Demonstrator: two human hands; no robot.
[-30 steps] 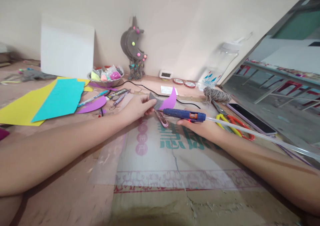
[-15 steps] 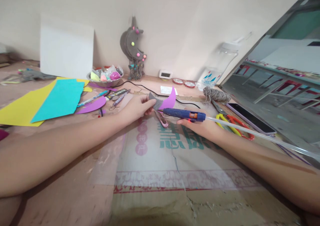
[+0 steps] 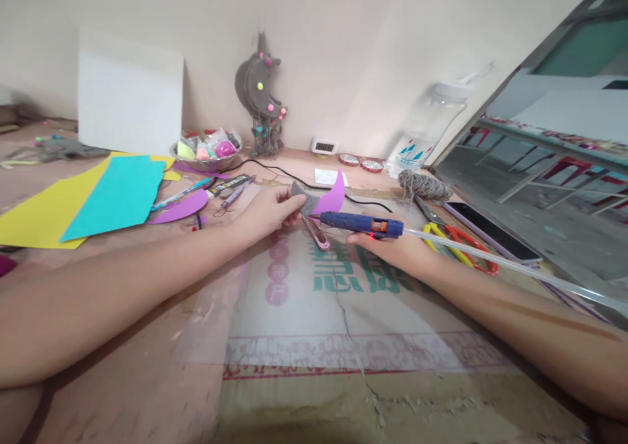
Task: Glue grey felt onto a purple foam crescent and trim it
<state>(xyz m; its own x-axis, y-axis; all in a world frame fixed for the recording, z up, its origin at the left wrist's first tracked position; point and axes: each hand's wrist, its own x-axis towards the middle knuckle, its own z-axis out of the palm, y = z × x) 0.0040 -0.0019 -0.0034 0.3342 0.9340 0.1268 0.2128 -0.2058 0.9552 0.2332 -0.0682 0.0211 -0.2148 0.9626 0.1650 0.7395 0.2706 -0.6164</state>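
Pinched between the fingers of my left hand [image 3: 280,207] is a grey felt-like piece [image 3: 308,202], with a curved purple paper piece [image 3: 331,195] against it. My right hand [image 3: 387,238] is closed around a blue hot glue gun [image 3: 360,223]. Its nozzle points left and meets the lower edge of the grey and purple pieces; whether glue is coming out is too small to see. A long clear glue stick [image 3: 495,261] runs out of the gun's back end over my right forearm. Just below the nozzle lies a pink-handled tool [image 3: 320,238], partly hidden.
Left are yellow [image 3: 44,212] and cyan sheets [image 3: 115,195], pens and a bowl of pompoms [image 3: 209,151]. A grey crescent ornament [image 3: 260,91] stands at the wall. Right lie grey twine [image 3: 424,186], scissors [image 3: 471,248], a phone [image 3: 493,231] and a bottle [image 3: 426,130].
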